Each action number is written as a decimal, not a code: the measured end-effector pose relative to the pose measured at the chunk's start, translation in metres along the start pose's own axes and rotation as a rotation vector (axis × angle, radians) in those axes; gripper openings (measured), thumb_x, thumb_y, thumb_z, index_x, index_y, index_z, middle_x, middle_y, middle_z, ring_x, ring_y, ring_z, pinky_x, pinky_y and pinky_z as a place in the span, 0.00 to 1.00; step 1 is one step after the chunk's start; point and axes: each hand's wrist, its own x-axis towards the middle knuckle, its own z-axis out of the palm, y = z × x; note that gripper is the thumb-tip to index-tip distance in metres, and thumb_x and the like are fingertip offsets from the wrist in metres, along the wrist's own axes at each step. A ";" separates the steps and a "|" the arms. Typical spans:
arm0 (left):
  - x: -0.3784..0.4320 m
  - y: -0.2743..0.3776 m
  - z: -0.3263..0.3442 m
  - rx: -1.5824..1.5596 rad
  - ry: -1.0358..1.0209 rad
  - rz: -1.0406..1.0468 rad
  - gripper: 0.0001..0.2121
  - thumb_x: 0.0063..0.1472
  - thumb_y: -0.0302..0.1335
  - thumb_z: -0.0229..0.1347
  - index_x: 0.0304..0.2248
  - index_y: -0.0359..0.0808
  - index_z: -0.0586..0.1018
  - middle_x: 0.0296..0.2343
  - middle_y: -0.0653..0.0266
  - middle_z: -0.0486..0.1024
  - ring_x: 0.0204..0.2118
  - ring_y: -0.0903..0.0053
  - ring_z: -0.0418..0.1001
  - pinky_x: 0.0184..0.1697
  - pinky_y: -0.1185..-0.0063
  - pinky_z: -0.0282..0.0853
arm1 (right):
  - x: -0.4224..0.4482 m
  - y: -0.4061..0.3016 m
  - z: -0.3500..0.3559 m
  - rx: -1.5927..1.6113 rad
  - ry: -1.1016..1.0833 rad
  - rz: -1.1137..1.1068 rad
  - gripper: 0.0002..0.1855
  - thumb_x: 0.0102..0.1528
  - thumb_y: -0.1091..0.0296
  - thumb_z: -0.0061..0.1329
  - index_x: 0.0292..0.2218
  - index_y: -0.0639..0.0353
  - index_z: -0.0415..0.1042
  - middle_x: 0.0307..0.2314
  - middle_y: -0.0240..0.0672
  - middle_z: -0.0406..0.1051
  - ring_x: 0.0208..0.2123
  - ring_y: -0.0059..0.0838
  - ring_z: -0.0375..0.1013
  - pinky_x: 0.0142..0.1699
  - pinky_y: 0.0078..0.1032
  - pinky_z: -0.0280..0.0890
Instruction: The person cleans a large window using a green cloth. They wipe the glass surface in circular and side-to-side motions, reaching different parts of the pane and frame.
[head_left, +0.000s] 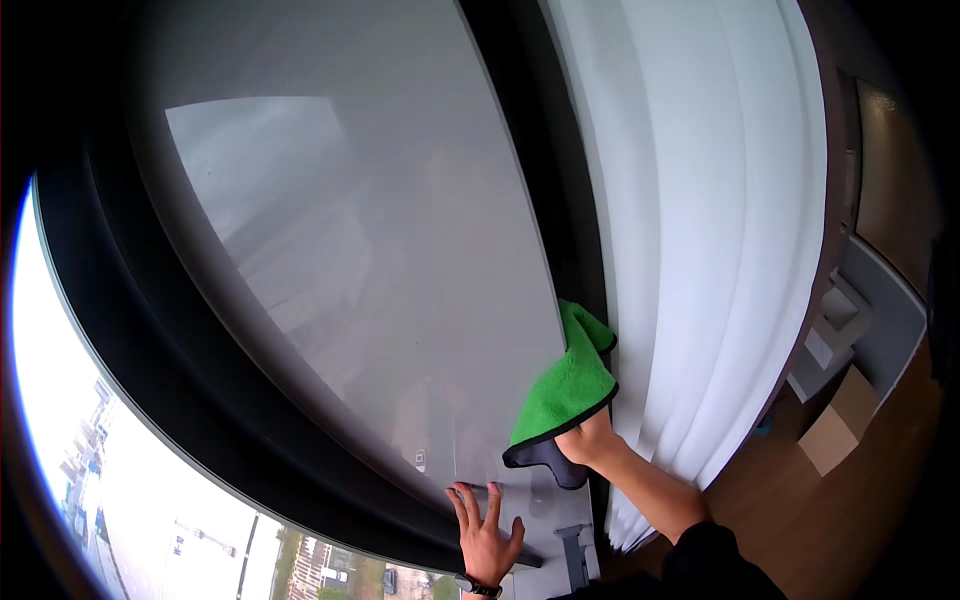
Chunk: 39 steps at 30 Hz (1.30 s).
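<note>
My right hand (589, 439) is at the lower right of centre, its fingers hidden beneath a green microfibre cloth (566, 390) with a black hem and a grey underside. The cloth is held bunched and lies over the right edge of a glossy grey panel (420, 247), against a dark gap. My left hand (486, 536), with a dark watch (477, 586) on its wrist, touches the lower end of the panel with spread fingers and holds nothing. A bright window shape is mirrored in the panel.
White curtains (697, 225) hang to the right, close to my right arm. A dark window frame (247, 442) curves along the left, with buildings and vehicles far below outside. A cardboard box (829, 435) stands on the brown floor (757, 517) near grey and white furniture (885, 315).
</note>
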 end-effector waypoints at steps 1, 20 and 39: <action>0.002 -0.002 0.004 0.005 -0.004 0.015 0.33 0.43 0.29 0.57 0.52 0.34 0.61 0.53 0.29 0.40 0.56 0.35 0.36 0.56 0.58 0.45 | 0.002 0.001 -0.001 0.031 -0.014 0.001 0.05 0.46 0.78 0.41 0.27 0.64 0.68 0.25 0.38 0.67 0.27 0.38 0.66 0.33 0.31 0.61; 0.025 0.017 0.007 0.153 -0.045 -0.028 0.33 0.44 0.31 0.56 0.51 0.32 0.59 0.51 0.24 0.41 0.55 0.32 0.36 0.56 0.58 0.46 | -0.076 0.134 0.045 0.439 0.035 0.965 0.16 0.53 0.66 0.44 0.42 0.62 0.63 0.32 0.33 0.64 0.34 0.25 0.61 0.39 0.24 0.59; 0.018 0.004 0.009 0.157 -0.029 -0.018 0.33 0.44 0.31 0.56 0.51 0.33 0.60 0.50 0.25 0.44 0.54 0.32 0.38 0.54 0.57 0.47 | 0.077 0.022 0.004 0.553 -0.033 0.134 0.13 0.47 0.72 0.49 0.36 0.64 0.66 0.30 0.35 0.68 0.32 0.29 0.67 0.40 0.26 0.62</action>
